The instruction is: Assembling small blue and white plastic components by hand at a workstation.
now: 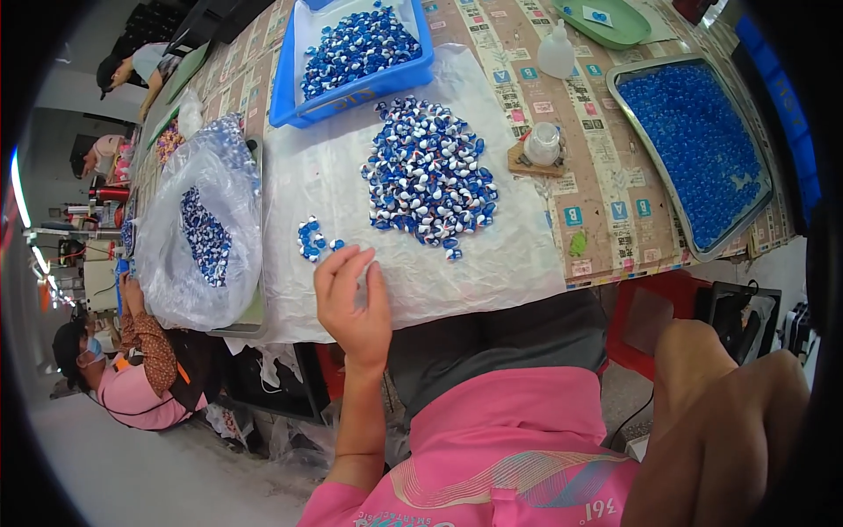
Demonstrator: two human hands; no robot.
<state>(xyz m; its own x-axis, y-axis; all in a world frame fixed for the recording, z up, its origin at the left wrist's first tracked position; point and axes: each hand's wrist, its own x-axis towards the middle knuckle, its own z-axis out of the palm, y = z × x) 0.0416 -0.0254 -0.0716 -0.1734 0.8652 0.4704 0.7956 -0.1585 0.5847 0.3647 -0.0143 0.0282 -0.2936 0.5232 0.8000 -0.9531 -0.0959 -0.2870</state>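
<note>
My left hand (354, 303) is over the near part of a white sheet (307, 189), with fingers bent and the tips of thumb and forefinger close together. Anything between those tips is too small or hidden to make out. Just beyond the fingers lies a small cluster of blue and white glass beads (310, 239). A large heap of the same beads (428, 171), some with reddish streaks, spreads across the sheet farther right. At the lower right my bent right arm (729, 422) shows close up; its hand is out of sight.
A blue bin (351, 107) of beads stands at the back. Left is an open clear plastic bag (158, 255) of beads; right, a metal tray (701, 253) of blue beads. A squeeze bottle (556, 53), small glass jar (543, 140) and green tray (615, 33) stand between. Several people sit at left.
</note>
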